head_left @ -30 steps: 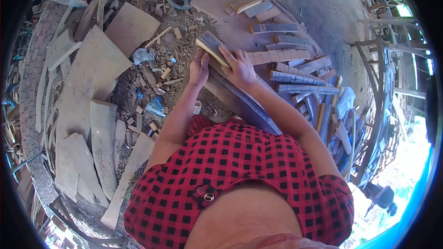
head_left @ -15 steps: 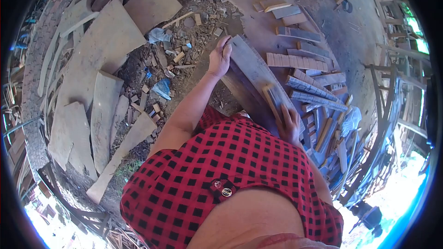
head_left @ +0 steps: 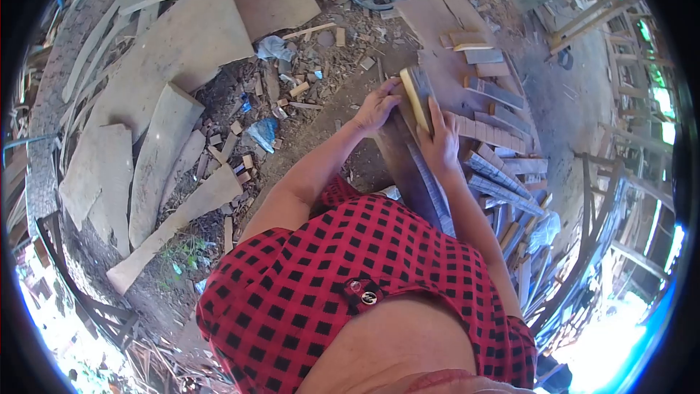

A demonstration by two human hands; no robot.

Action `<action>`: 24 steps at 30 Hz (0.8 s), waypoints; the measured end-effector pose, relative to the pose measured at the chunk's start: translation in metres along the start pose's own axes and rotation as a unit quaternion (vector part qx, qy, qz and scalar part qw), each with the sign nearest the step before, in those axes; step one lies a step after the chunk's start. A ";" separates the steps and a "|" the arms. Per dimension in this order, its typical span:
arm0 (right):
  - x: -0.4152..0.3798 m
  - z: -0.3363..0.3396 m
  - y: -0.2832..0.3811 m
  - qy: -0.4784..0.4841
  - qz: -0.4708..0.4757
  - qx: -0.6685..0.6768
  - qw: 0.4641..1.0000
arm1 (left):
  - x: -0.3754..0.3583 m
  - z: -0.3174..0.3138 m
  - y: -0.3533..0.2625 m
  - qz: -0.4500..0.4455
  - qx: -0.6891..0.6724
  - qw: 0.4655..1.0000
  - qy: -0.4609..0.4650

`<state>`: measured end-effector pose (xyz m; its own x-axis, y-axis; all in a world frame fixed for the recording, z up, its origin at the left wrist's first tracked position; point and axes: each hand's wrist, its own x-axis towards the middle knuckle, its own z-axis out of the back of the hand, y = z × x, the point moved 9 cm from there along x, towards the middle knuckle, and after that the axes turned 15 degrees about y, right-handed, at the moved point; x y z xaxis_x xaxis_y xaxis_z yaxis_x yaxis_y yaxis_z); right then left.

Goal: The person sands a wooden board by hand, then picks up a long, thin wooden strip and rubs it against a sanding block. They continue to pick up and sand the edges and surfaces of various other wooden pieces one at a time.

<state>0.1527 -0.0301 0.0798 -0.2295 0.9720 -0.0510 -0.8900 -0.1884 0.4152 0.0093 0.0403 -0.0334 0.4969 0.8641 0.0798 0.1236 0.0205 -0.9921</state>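
- A small wood block (head_left: pixel 418 95) is being held by the right hand (head_left: pixel 440 142), with fingers wrapped around it.
- The block is being kept on the far end of a long gray plank (head_left: pixel 414 175).
- That plank end is being gripped by the left hand (head_left: pixel 376 107).
- Cut wood pieces (head_left: pixel 490 131) are lying just beside the plank.

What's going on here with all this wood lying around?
A person in a red and black checked shirt stands in an outdoor wood yard, working at a long grey weathered plank that slopes up toward them. The right hand presses a small pale-edged wooden block against the plank's far end, while the left hand steadies that end from the side. Short cut wooden pieces lie in rows to the right, and large flat offcut boards and scraps cover the ground to the left.
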 end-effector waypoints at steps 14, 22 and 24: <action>-0.152 -0.001 -0.025 0.107 -0.046 -0.024 0.993 | -0.001 -0.005 0.000 0.048 0.060 0.996 -0.043; -0.105 -0.028 -0.028 0.077 0.024 -0.036 0.996 | -0.003 -0.002 -0.005 0.010 0.087 0.996 -0.019; -0.092 -0.024 -0.022 0.052 0.038 -0.050 0.997 | 0.000 -0.003 0.001 -0.006 0.065 0.998 -0.012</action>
<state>0.1837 -0.1187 0.0538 -0.3331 0.9355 -0.1178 -0.9019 -0.2797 0.3292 0.0117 0.0391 -0.0339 0.4750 0.8753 0.0907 0.0161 0.0944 -0.9954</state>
